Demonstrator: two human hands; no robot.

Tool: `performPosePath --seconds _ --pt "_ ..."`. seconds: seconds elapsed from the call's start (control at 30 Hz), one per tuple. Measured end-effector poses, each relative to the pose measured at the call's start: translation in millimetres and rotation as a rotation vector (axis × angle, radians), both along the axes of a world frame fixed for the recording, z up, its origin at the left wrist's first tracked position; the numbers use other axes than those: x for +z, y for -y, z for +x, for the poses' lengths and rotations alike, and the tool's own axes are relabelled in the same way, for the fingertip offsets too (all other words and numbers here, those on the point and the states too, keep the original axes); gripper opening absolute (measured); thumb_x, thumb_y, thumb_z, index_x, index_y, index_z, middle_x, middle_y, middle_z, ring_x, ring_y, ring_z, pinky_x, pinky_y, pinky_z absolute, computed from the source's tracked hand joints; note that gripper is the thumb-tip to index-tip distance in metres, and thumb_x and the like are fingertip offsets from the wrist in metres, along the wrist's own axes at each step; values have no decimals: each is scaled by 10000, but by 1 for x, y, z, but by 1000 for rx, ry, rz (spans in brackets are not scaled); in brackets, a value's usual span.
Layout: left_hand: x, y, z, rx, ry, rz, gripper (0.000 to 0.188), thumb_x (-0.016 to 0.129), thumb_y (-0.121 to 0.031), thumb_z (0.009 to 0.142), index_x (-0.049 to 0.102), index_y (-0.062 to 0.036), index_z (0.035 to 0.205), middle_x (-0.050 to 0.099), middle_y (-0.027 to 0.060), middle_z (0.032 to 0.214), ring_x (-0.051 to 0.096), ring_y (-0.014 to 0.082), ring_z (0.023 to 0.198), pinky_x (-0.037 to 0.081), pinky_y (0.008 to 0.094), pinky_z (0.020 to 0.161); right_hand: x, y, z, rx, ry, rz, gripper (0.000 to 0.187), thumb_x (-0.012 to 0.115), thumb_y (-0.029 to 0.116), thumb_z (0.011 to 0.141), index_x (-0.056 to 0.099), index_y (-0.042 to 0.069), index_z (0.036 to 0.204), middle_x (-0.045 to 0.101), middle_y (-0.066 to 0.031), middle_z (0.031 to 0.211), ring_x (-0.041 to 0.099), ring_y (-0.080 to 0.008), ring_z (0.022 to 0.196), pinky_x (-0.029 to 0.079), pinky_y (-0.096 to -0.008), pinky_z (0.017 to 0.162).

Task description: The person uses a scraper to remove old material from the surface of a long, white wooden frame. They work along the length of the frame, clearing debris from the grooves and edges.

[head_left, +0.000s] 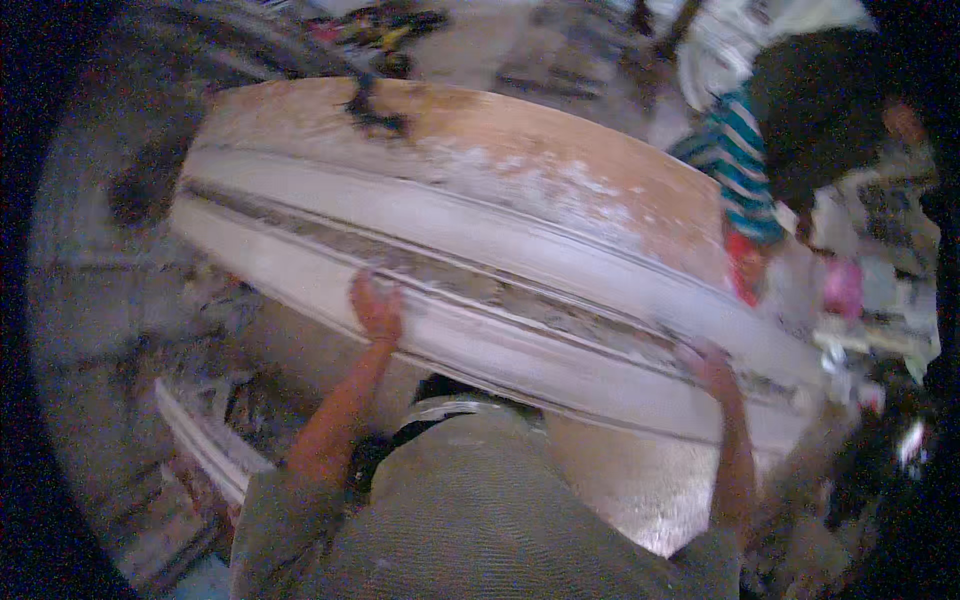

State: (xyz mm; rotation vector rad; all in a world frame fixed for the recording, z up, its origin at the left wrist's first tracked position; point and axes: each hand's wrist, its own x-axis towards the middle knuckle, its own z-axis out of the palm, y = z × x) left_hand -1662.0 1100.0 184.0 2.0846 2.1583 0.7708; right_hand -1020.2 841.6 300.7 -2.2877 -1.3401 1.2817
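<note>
Two long white moulded strips lie side by side across a wooden board, with a dusty gap between them. My left hand [377,308] lies on the near strip [480,335], left of its middle, fingers stretched over its top. Toward the right end of that same strip, my right hand [710,365] touches its far edge by the gap; its fingers are smeared by motion. Beyond the gap is the far strip [480,222], which neither hand touches. The wooden board [540,135] shows at the back, brown with white powdery patches.
A dark object [375,115], too blurred to name, overlaps the board's back edge. Another person in a teal-and-white striped garment [742,165] is at the far right, near cluttered bags and a pink item [842,287]. More white strip pieces [200,435] lie low on the left.
</note>
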Motion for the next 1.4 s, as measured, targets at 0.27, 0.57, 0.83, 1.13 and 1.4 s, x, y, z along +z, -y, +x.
performPosePath --seconds 0.27,0.57,0.83,1.13,1.4 --pt "48 -2 28 -51 117 -56 655 782 -299 808 537 -19 1347 529 215 1435 445 405 1382 316 530 1168 -24 -32 -11 227 196 -34 438 660 423 939 718 76 1200 644 -210 1243 582 -429 1175 478 -522 1037" --pt "21 -3 2 -242 344 -195 808 815 -380 811 459 -36 1449 465 219 1490 417 416 1396 289 535 1185 -64 -330 -432 403 133 423 410 599 364 968 723 48 1198 725 -244 1115 695 -447 1007 536 -519 935" --pt "33 -32 -208 -509 709 9 817 825 -377 816 435 -37 1448 464 213 1443 421 401 1373 299 505 1179 -55 -432 -614 272 438 880 360 676 315 911 713 97 1195 692 -241 1155 680 -434 1030 544 -520 911" --pt "-8 -6 -479 304 1228 50 627 741 -213 911 435 -67 1439 476 98 1403 456 270 1326 368 424 1139 -24 -551 -649 661 491 793 312 670 256 922 704 108 1195 668 -187 1150 653 -412 1047 539 -531 887" --pt "-74 44 -599 602 1222 -81 512 711 -161 939 500 -108 1403 543 56 1386 509 234 1303 419 428 1113 -15 -642 -751 751 583 581 253 652 294 942 711 78 1059 665 -180 1110 662 -420 1018 531 -536 902"
